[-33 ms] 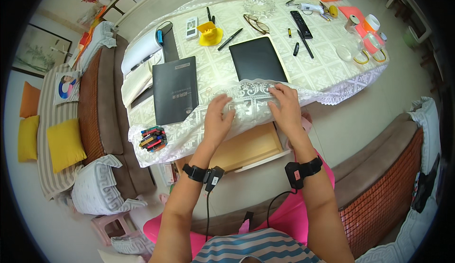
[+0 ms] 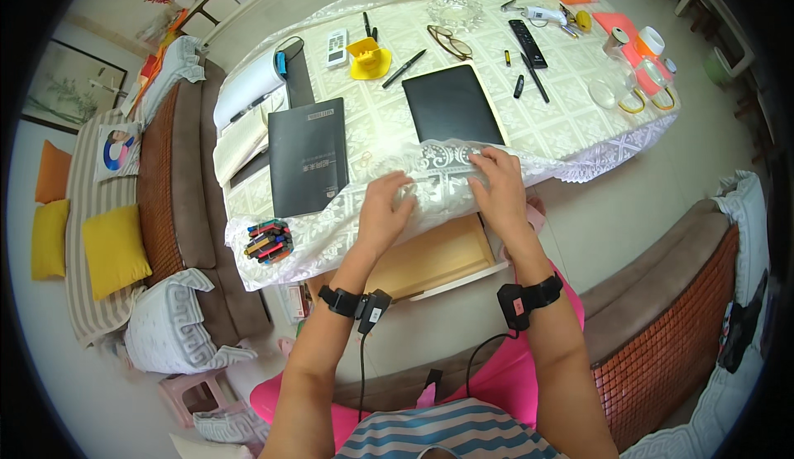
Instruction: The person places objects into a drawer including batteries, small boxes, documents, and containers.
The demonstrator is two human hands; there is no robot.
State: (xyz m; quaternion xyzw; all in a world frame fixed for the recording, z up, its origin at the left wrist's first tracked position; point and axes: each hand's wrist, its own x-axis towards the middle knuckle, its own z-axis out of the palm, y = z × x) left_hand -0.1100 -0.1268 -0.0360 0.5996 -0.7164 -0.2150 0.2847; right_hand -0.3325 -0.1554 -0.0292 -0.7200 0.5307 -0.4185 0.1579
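Observation:
My left hand rests at the near edge of the lace tablecloth, its fingers bent and its thumb apart from them. Nothing shows in its grasp. To the right, my right hand touches the same turned-up lace edge with its fingertips. Thumb and fingers are spread there too. Between the hands the sheer cloth lies folded back over the table edge. Just beyond it lies a black flat folder on a pale sheet. Left of my left hand is a dark grey notebook. Below the cloth, a wooden drawer stands pulled out.
A bundle of pens sits at the near left corner. Farther off lie glasses, a black remote control, a yellow holder and glass mugs. Sofas flank the table; a pink stool stands at lower left.
My left hand has shifted slightly right and down, its fingers lower over the cloth. My right hand has stayed at the lace edge.

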